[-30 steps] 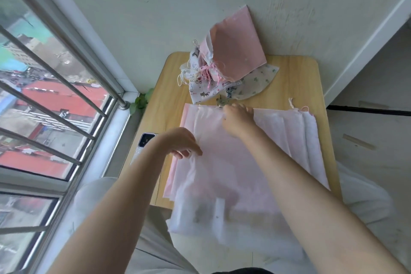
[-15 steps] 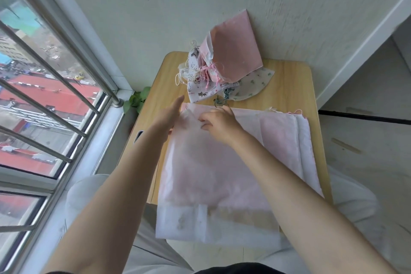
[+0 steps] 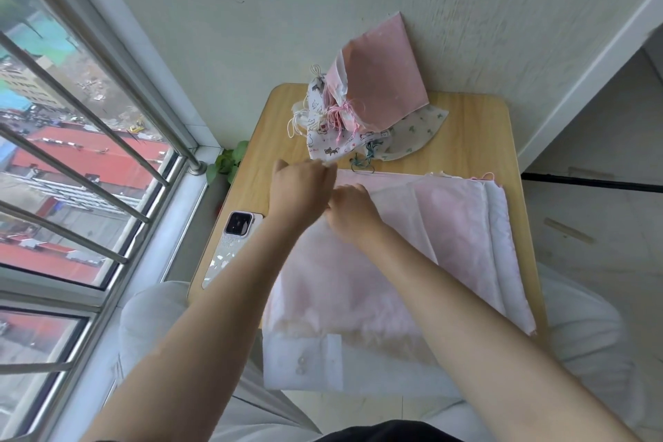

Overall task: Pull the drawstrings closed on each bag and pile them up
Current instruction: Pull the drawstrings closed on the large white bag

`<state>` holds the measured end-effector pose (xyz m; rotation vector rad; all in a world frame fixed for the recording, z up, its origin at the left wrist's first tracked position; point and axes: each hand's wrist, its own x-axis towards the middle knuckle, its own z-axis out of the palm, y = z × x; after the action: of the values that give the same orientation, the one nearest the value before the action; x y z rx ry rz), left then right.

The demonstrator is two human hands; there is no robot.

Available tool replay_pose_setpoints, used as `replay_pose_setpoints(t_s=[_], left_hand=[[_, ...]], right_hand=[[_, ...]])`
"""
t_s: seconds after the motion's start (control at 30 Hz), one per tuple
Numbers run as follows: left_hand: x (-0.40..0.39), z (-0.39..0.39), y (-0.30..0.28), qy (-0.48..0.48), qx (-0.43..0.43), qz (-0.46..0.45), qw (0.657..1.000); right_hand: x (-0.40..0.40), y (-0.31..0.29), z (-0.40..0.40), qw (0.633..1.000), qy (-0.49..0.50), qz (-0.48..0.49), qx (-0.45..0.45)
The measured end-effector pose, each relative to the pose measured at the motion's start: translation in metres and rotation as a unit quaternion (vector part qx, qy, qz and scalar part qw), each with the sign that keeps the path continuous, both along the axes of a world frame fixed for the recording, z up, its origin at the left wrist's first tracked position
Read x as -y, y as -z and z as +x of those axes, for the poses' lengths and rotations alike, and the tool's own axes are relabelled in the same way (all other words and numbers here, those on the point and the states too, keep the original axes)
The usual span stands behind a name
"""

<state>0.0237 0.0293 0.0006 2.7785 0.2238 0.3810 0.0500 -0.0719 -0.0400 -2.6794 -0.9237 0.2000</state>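
Hands at the far left corner of the top flat bag, on the small wooden table. Left hand curled at the bag's top hem, apparently pinching fabric or a cord there, though blur hides the exact hold. Right hand just beside it, knuckles bent, pressing or gripping the same corner; cannot tell whether a drawstring is caught in it.

Stack of open pink and white bags spread flat beneath, mouths toward the wall, loose cord ends showing at the far right corner. Pile of closed bags bunched against the wall beyond, pink one on top, printed ones under it. Phone at the left table edge, near the left forearm.

Likely step: finding and separating the top bag's drawstring. To do it well: isolate only the top layer, so the bags under it stay put; take the cord itself, not the hem; hold the channel with 1 hand while drawing the cord with the other, gathering evenly along the mouth; then lift clear onto the pile without dragging the stack.
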Motion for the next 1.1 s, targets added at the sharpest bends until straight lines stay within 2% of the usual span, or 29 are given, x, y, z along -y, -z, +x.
replay_pose_setpoints(t_s=[0.03,0.07,0.27,0.33,0.43,0.5,0.57,0.63,0.7,0.77,0.83,0.87,0.93,0.97,1.0,1.03,1.1], left_hand=[[0.006,-0.002,0.002,0.012,0.012,0.062,0.998],[0.011,-0.003,0.004,0.015,-0.006,0.08,0.997],[0.012,-0.003,0.03,-0.041,-0.136,0.076,0.987],[0.014,-0.003,0.037,-0.045,-0.146,0.074,0.986],[0.02,-0.001,0.037,-0.031,-0.149,0.096,0.984],[0.023,0.0,0.036,-0.014,-0.165,0.106,0.981],[0.025,0.0,0.04,-0.014,-0.175,0.101,0.979],[0.025,-0.001,0.044,-0.028,-0.173,0.078,0.981],[0.026,-0.003,0.043,-0.03,-0.162,0.054,0.985],[0.026,-0.006,0.04,-0.038,-0.163,0.001,0.986],[0.021,-0.005,0.035,-0.075,-0.147,-0.136,0.977],[0.016,-0.003,0.033,-0.105,-0.135,-0.248,0.953],[0.005,-0.005,0.026,-0.17,-0.086,-0.469,0.862],[-0.001,-0.007,0.024,-0.21,-0.055,-0.538,0.814],[-0.008,-0.01,0.023,-0.246,-0.028,-0.576,0.779],[-0.015,-0.014,0.021,-0.275,-0.008,-0.587,0.762],[-0.027,-0.024,0.023,-0.311,0.007,-0.536,0.785]], right_hand=[[0.0,0.0,0.0,1.0,0.013,-0.007,0.021],[0.002,0.001,0.002,0.999,0.029,0.004,0.031],[0.047,-0.004,0.029,0.984,0.134,0.106,-0.052],[0.069,-0.013,0.037,0.962,0.219,0.161,-0.028],[0.099,-0.017,0.045,0.915,0.373,0.153,0.022],[0.113,-0.016,0.05,0.891,0.435,0.119,-0.056],[0.119,-0.018,0.052,0.874,0.442,0.078,-0.186],[0.118,-0.018,0.051,0.88,0.407,0.063,-0.238],[0.111,-0.019,0.047,0.889,0.366,0.126,-0.245],[0.105,-0.019,0.045,0.862,0.353,0.253,-0.261],[0.103,-0.021,0.045,0.792,0.373,0.388,-0.289],[0.104,-0.023,0.047,0.732,0.388,0.46,-0.318],[0.107,-0.025,0.048,0.574,0.396,0.595,-0.399],[0.11,-0.026,0.048,0.497,0.388,0.644,-0.433],[0.112,-0.025,0.048,0.44,0.38,0.676,-0.453],[0.115,-0.025,0.047,0.398,0.382,0.696,-0.459],[0.119,-0.023,0.044,0.346,0.403,0.717,-0.453]])
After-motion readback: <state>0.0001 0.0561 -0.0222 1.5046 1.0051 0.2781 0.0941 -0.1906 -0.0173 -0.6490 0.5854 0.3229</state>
